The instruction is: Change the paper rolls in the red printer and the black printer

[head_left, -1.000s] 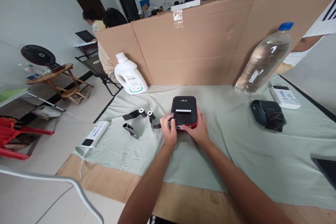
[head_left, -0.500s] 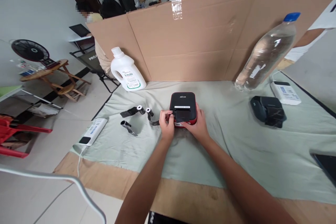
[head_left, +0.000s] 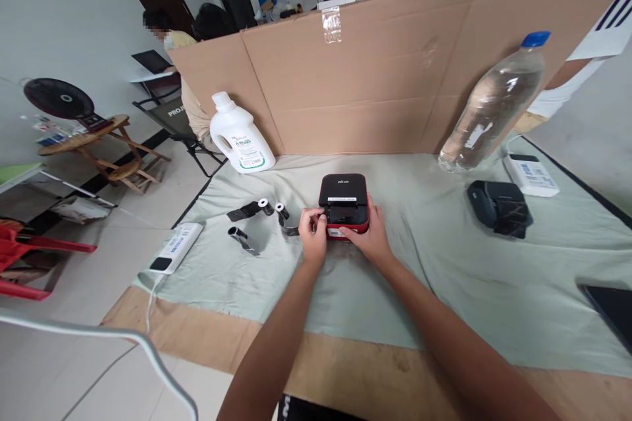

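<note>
A small black-and-red label printer (head_left: 344, 187) sits on the cloth in front of me, with a pale strip across its top and a slot below it. My left hand (head_left: 313, 231) grips the printer's front left corner, fingers bent. On the opposite side my right hand (head_left: 371, 231) holds it, the thumb along the front edge by a white sticker (head_left: 336, 232). Left of the printer lie small rolls of black ribbon: one (head_left: 265, 206) with its tail stretched out, another (head_left: 281, 210) whose tail runs toward my left hand, and a third (head_left: 238, 234) nearer me.
A white jug (head_left: 241, 135) and a tilted clear bottle (head_left: 494, 108) stand before a cardboard screen (head_left: 355, 99). At right are a dark device (head_left: 500, 207), a white power strip (head_left: 532, 174) and a black tablet-like slab (head_left: 609, 309). Another power strip (head_left: 176, 248) lies left. Other people are beyond the cardboard.
The black strip that hung from the printer's slot over its front now reaches less far down, and more of the front sticker shows. Both hands keep their places on the printer.
</note>
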The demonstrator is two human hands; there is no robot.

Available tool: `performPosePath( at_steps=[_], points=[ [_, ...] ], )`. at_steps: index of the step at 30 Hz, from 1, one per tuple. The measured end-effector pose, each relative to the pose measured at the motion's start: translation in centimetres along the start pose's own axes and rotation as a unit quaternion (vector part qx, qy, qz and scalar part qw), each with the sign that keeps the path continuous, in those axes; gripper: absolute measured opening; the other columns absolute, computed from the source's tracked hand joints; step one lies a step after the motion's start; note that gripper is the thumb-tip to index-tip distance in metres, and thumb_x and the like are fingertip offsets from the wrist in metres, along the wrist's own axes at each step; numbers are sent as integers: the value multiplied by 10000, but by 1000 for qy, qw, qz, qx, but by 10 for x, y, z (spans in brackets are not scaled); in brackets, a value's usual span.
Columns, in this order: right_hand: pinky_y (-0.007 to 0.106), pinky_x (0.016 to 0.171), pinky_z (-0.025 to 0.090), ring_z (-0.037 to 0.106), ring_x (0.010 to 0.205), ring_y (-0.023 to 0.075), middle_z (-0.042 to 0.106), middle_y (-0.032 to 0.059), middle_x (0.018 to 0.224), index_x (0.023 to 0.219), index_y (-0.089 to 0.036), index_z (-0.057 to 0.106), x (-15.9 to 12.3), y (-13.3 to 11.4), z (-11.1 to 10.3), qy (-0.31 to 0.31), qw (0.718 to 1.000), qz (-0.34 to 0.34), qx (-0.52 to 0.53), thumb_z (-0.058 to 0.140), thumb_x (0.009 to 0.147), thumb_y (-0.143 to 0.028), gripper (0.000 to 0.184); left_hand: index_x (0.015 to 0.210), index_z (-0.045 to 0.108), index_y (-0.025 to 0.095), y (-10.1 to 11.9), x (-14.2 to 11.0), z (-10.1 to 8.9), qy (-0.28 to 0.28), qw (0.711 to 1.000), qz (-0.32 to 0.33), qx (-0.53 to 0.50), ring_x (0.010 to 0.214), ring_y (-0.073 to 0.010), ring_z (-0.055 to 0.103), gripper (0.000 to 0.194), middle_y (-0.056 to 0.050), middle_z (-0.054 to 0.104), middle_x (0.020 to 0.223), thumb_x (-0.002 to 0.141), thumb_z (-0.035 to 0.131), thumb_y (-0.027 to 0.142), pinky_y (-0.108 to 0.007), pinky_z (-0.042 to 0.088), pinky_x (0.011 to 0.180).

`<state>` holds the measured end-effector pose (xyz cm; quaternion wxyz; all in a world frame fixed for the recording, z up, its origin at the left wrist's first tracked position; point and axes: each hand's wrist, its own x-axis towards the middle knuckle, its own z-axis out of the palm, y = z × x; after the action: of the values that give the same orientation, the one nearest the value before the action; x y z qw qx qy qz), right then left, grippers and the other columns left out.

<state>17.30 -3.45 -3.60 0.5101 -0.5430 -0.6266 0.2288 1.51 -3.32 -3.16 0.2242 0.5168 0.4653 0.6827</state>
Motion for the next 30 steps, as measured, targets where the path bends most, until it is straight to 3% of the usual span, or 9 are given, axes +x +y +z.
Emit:
performPosePath(
  at_steps=[15,19,24,30],
  points=[
    [522,1023,475,546,1165,334,540,120,1208,1589,-231,308,-2,-1,0,4,1000,-6,3,822,706,-514,1060,928,662,209,-2,-1,0,6,1000,-13,0,778,-150,540,180,-17,568,862,925,599,378,-268,454,750],
    [505,996,480,560,1109,343,532,122,1147,1582,-193,304,-2,1,1,4,1000,-16,3,825,690,-435,1061,947,660,210,-3,-1,0,1,1000,-5,-9,766,-143,529,141,-15,554,861,931,591,333,-261,451,735],
    [526,980,478,554,1116,374,530,122,1163,1577,-245,291,-1,1,1,2,1000,-16,4,808,698,-388,1030,949,658,208,-2,-1,0,2,1000,-14,-1,781,-144,547,166,-21,574,878,937,587,357,-260,468,748],
    [501,1012,470,552,1145,364,527,142,1168,1588,-180,291,-1,1,0,-2,1000,-19,0,779,726,-375,1010,1001,663,206,2,-2,1,5,1000,-7,-12,812,-146,575,182,-45,633,977,949,584,362,-272,485,791]
  ],
)
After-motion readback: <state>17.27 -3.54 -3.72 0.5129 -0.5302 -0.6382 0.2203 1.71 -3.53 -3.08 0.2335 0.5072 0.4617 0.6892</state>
